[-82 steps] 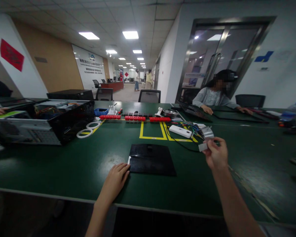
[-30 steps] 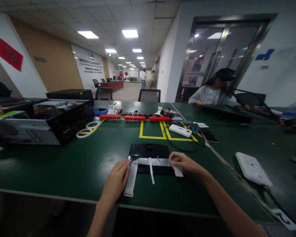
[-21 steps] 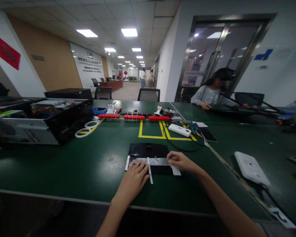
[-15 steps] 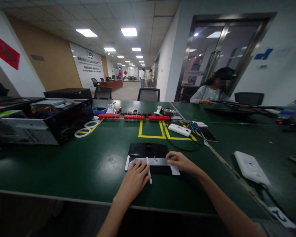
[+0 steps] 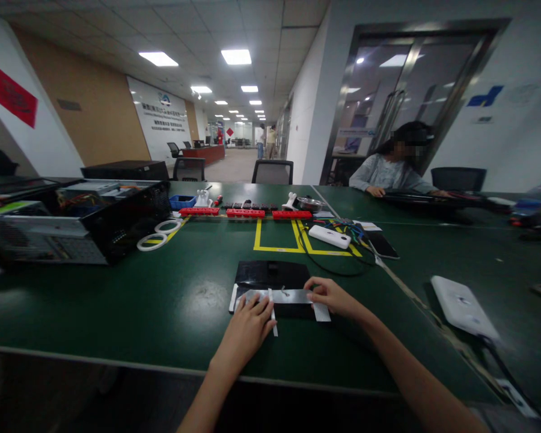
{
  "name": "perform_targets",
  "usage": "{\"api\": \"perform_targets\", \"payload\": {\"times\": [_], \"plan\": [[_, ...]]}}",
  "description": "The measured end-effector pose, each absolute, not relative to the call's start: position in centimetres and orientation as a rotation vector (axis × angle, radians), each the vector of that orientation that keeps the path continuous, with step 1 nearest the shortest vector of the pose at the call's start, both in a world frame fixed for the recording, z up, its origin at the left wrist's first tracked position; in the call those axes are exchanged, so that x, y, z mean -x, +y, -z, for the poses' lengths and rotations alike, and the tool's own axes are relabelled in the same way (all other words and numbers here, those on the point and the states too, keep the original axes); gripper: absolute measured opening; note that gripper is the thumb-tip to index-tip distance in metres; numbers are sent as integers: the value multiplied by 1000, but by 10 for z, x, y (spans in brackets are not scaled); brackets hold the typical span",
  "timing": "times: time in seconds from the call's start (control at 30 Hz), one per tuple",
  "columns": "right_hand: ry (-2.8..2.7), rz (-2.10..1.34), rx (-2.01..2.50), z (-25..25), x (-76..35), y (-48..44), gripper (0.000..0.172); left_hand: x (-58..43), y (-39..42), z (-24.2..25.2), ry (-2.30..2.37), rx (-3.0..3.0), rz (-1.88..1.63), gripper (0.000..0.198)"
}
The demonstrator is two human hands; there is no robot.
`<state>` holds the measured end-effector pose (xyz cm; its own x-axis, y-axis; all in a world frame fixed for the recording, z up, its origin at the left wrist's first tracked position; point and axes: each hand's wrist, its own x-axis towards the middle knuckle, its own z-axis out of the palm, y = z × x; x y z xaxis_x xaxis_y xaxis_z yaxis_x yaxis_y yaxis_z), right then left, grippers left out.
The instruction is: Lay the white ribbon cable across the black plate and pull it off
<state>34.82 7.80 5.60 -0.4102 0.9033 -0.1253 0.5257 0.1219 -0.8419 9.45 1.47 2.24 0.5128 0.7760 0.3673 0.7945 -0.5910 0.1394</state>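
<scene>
Lying palm down with its fingers slightly parted, the left hand (image 5: 247, 325) covers the left part of a flat grey ribbon cable (image 5: 294, 296), while the right hand (image 5: 333, 297) pinches the other end between thumb and fingers. The ribbon cable runs sideways over the near half of a black panel (image 5: 259, 273), which lies on the green table (image 5: 139, 328) in front of the person. Below the right hand, a pale end of the cable angles down past the panel's near edge. Just beside the left fingertips, a narrow white strip (image 5: 275, 322) crosses the ribbon and reaches toward the table edge. Beyond the panel are yellow tape outlines (image 5: 277, 249) and a white device (image 5: 329, 236); an opened computer case (image 5: 72, 237) sits to the left, near two white rings (image 5: 152, 242). Across the table, to the right, a co-worker (image 5: 390, 171) is seated.
</scene>
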Motion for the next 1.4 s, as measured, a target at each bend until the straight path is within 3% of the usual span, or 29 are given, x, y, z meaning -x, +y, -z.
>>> {"api": "perform_targets", "payload": {"times": [0.8,1.13,1.4], "plan": [[-1976,-1241,1407,-61,-347,75,26,-96,10,-26,-1427,2660,617,38],[-1957,-1312,1313,-58,-350,78,35,-93,9,-28,-1453,2638,649,36],[-1899,-1345,1214,-62,-345,74,26,-87,6,-29,-1455,2609,701,34]]}}
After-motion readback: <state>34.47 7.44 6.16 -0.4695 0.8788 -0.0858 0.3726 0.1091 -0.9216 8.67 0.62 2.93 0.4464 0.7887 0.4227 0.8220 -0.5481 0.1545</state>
